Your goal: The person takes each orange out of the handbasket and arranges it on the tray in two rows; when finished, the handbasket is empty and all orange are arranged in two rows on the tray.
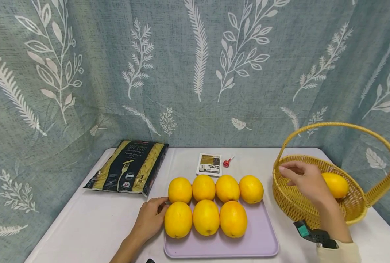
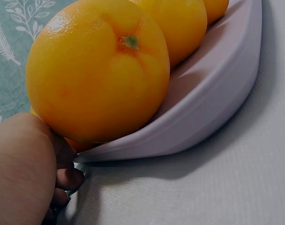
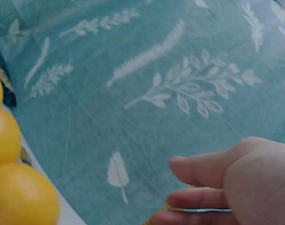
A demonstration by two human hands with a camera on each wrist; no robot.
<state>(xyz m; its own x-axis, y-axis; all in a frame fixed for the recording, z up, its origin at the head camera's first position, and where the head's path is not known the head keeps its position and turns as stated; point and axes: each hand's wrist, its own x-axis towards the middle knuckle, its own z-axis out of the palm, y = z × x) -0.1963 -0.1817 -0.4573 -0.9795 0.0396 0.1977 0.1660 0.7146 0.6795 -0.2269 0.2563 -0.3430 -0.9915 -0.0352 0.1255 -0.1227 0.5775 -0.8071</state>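
Observation:
Several oranges [image 1: 206, 217] sit in two rows on a lilac tray [image 1: 221, 250]. My left hand [image 1: 150, 219] is at the tray's left edge, beside the end oranges; in the left wrist view its thumb and fingers pinch the rim below an orange [image 2: 98, 70]. Some of those fingers are hidden behind the hand. Over the near left part of a yellow wicker basket [image 1: 288, 201], my right hand [image 1: 308, 179] hangs with loosely bent fingers and nothing in them. One orange [image 1: 336, 185] lies inside the basket, partly covered by the right forearm.
A bag of penne pasta [image 1: 129, 168] lies at the back left. Behind the tray are a small white-edged packet [image 1: 209, 164] and a red lollipop [image 1: 227, 163]. The basket's tall handle [image 1: 342, 125] arches above it. A patterned curtain [image 1: 181, 73] hangs along the table's back.

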